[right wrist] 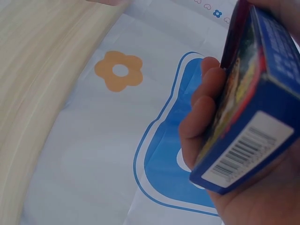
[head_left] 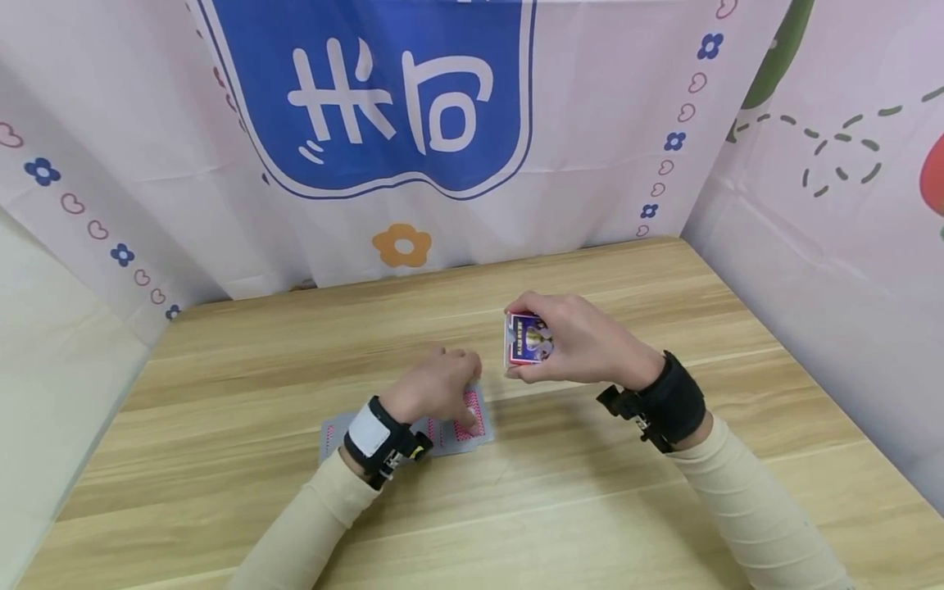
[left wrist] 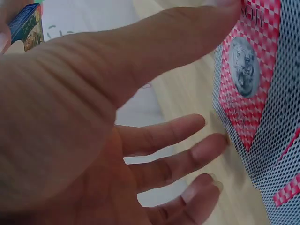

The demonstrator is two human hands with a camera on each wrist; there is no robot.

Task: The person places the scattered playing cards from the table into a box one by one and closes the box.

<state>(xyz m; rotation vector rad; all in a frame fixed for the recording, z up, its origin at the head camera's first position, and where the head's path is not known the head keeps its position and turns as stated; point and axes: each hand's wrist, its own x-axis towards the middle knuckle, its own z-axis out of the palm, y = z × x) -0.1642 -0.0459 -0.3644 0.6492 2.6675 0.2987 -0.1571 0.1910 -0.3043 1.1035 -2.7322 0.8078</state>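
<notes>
Several playing cards with red-and-grey patterned backs lie face down, spread in an overlapping row on the wooden table. My left hand is over the right end of this row. In the left wrist view its thumb overlaps the red-checked back of a card, while the other fingers stretch out apart from it. My right hand grips a small blue card box by its two sides, raised above the table. A barcode label shows on one end of the box, in the right wrist view.
The wood-grain table spans the area under both arms. A white printed cloth with a blue emblem hangs behind its far edge, and another printed cloth stands along the right side. Both wrists wear black straps.
</notes>
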